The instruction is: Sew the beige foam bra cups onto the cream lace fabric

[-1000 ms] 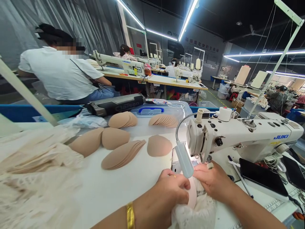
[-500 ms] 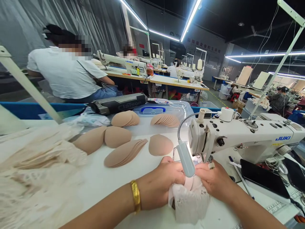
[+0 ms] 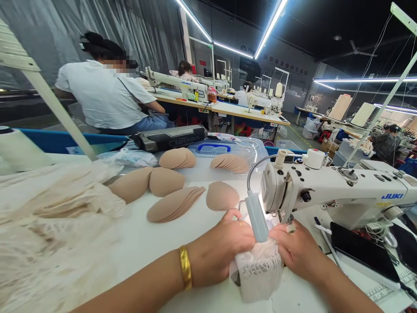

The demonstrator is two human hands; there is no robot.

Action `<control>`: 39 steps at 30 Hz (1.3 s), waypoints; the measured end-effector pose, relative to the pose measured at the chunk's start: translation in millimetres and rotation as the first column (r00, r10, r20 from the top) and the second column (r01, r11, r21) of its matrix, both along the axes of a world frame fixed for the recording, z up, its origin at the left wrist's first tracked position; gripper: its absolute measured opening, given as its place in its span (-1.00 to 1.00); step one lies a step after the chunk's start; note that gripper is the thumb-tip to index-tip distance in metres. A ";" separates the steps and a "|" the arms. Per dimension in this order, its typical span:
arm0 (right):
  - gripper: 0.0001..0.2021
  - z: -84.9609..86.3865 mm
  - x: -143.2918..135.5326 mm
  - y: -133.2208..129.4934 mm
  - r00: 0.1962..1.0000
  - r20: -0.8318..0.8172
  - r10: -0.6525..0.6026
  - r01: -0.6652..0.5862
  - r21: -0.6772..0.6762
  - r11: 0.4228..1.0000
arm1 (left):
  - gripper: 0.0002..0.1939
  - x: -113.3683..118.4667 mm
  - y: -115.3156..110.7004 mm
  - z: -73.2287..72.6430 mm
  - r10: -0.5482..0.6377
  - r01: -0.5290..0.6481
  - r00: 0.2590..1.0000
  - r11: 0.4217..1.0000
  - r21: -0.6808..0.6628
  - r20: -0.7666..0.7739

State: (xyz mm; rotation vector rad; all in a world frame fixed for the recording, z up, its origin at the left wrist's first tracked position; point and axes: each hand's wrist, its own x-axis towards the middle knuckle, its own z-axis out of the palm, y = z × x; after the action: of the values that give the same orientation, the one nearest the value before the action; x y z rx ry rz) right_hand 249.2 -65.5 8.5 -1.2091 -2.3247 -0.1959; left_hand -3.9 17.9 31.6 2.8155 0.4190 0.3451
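Cream lace fabric (image 3: 260,274) lies below the needle area of the white sewing machine (image 3: 342,187) and hangs toward me. My left hand (image 3: 221,243), with a gold bracelet at the wrist, is closed on the fabric's left side. On the right side my right hand (image 3: 296,243) pinches the same fabric, close to the presser foot. A grey lamp (image 3: 257,217) on a bent metal neck lights the spot and hides some fingertips and the needle. Beige pads lie left of the machine: a fanned stack (image 3: 176,204) and a single pad (image 3: 222,196).
More pads rest on a clear plastic box (image 3: 241,148) with a blue handle. Loose cream fabric (image 3: 58,226) is heaped at the left. A black phone (image 3: 361,256) lies at the right. A person in white (image 3: 104,95) sits beyond the table.
The fabric between my hands has shifted, its lace band now showing and the pad-like piece no longer visible. Both hands keep their hold. The whole view has swung slightly left.
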 end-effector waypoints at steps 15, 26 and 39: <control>-0.60 5.2 0.3 5.9 0.979 -0.205 0.007 0.006 0.062 0.998 | -0.74 5.7 2.5 8.0 0.000 0.002 0.999 0.999 -0.053 0.033; -0.69 4.9 1.0 3.9 0.977 -0.212 0.035 -0.005 0.138 0.990 | -0.90 3.3 -2.6 11.2 0.073 -0.071 0.997 0.996 -0.048 0.040; -0.70 10.4 -16.5 -9.7 0.972 -0.113 0.208 -0.207 0.021 0.978 | -0.70 -4.7 -25.9 21.1 0.320 -0.315 0.937 0.947 0.062 -0.143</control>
State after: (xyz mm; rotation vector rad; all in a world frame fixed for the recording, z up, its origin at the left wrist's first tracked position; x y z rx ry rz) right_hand 232.8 -75.2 18.9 -0.9384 -2.3258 -0.0617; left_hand -8.6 -8.0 52.7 2.8172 0.9162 0.2044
